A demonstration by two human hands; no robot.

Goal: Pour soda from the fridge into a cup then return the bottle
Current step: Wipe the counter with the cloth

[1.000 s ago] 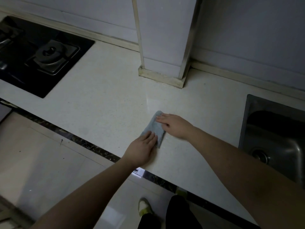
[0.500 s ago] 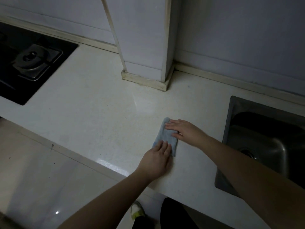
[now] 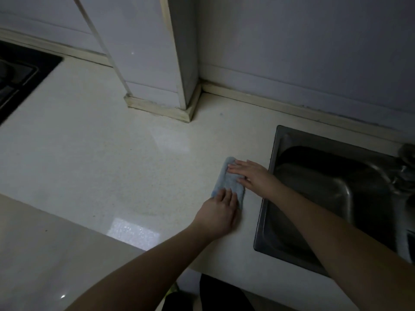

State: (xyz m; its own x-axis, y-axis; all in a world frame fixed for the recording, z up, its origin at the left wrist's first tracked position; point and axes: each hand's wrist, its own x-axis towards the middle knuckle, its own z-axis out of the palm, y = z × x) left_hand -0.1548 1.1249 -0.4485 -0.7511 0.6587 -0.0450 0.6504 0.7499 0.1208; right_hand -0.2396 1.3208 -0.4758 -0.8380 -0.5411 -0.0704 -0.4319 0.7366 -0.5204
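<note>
Head view: L hand (image 3: 219,212) & R hand (image 3: 253,176), fingers flat, press blue cloth (image 3: 229,182) on counter (image 3: 112,164).

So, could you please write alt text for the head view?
Both hands press a folded blue cloth flat on a pale countertop, left hand at its near end, right hand at its far end. A steel sink lies right, a black hob far left.
</note>
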